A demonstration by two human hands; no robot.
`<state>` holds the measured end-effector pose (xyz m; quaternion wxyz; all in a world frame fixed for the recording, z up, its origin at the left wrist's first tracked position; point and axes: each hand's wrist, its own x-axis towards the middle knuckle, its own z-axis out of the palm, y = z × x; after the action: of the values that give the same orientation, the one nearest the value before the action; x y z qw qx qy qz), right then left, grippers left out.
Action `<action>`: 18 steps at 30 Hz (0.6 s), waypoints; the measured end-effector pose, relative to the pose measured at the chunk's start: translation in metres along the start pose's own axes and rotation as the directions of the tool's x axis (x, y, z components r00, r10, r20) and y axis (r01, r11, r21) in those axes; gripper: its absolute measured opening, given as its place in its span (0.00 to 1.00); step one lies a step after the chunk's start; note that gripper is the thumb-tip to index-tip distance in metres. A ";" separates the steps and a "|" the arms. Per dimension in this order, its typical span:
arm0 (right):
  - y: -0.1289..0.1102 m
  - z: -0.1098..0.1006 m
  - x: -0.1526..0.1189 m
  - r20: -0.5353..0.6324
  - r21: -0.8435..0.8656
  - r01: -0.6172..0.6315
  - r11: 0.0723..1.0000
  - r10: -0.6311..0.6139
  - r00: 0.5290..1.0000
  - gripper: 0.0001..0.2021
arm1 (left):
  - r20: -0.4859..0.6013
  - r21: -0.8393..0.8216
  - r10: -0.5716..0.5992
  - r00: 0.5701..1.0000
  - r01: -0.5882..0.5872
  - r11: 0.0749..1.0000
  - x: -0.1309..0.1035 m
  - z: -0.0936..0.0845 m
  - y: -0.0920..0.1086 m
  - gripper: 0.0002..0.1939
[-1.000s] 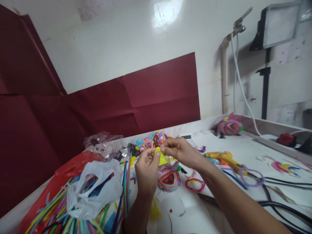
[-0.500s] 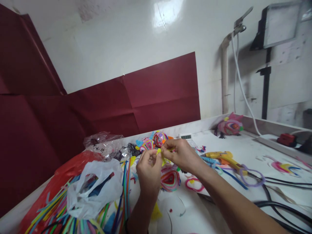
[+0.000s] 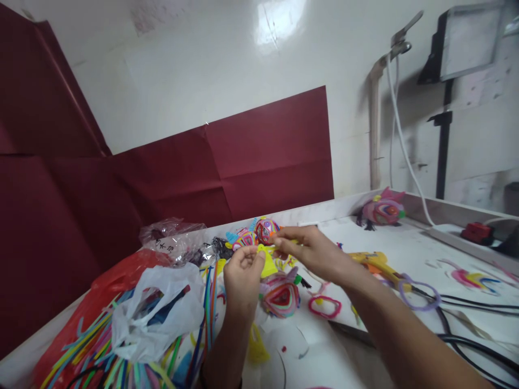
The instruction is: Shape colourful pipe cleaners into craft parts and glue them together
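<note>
My left hand (image 3: pixel 243 275) pinches a flat yellow piece (image 3: pixel 267 266) between thumb and fingertips. Close by on the right, my right hand (image 3: pixel 312 251) has its fingers closed on a thin yellow strip (image 3: pixel 290 243) that runs toward the yellow piece. Whether strip and piece are joined is hard to make out. Just below my hands lies a colourful fish-like craft (image 3: pixel 281 299) made of coiled fuzzy strips. Behind them rest two similar colourful crafts (image 3: pixel 266 231), partly covered by my fingers. A pink loop (image 3: pixel 324 307) lies under my right wrist.
At left, many coloured pipe cleaners (image 3: pixel 97 346) spill around a white plastic bag (image 3: pixel 158 319) and a red bag (image 3: pixel 117 278). On the right are a yellow glue gun (image 3: pixel 377 263), a purple ring (image 3: pixel 419 292), black cables (image 3: pixel 470 346), a power strip (image 3: pixel 446 233) and a pink craft (image 3: pixel 383 208).
My right hand has shifted slightly right and turned, its fingers now more stretched. More of the flat yellow piece shows beside my left fingertips. My left hand has moved a little left.
</note>
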<state>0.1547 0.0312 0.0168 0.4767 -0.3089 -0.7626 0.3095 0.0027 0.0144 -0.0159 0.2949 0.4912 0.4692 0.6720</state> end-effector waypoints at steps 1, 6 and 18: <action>0.001 -0.006 0.001 0.023 0.137 -0.033 0.990 0.031 0.999 0.14 | 0.016 -0.052 -0.046 0.999 0.047 0.998 0.000 0.000 0.001 0.10; 0.016 -0.016 0.008 0.127 0.605 -0.182 0.775 0.131 0.983 0.19 | 0.044 -0.190 -0.105 0.993 0.112 0.975 0.001 -0.001 0.004 0.12; 0.024 0.004 0.012 0.162 0.506 -0.214 0.836 0.152 0.975 0.15 | 0.147 -0.205 -0.160 0.976 0.188 0.961 -0.003 -0.001 0.002 0.12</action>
<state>0.1512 0.0545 0.0028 0.4655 -0.2218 -0.6437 0.5655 0.0031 0.0110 -0.0156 0.4347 0.4553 0.4141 0.6575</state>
